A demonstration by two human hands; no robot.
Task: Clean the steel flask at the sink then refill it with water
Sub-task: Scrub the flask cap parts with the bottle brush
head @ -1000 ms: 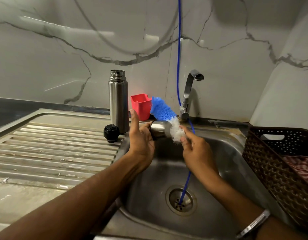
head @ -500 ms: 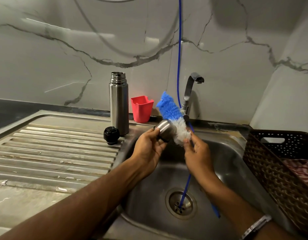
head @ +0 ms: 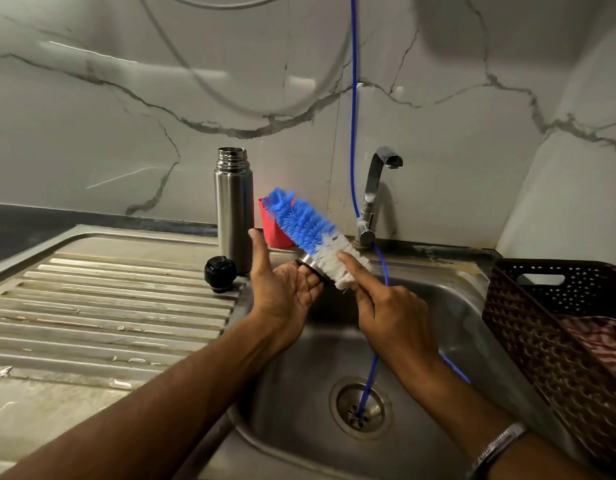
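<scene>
Brush now tilts toward 10 o'clock; right hand grips it, left hand holds steel cup.

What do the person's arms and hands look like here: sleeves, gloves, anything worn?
Both forearms are bare as far as the frame shows: no sleeves in view. The left hand and right hand wear no gloves, and no rings are visible. The only item worn is a silver-coloured metal bracelet on the right wrist, a flat band with a dark line along it. No watch or markings are visible.
</scene>
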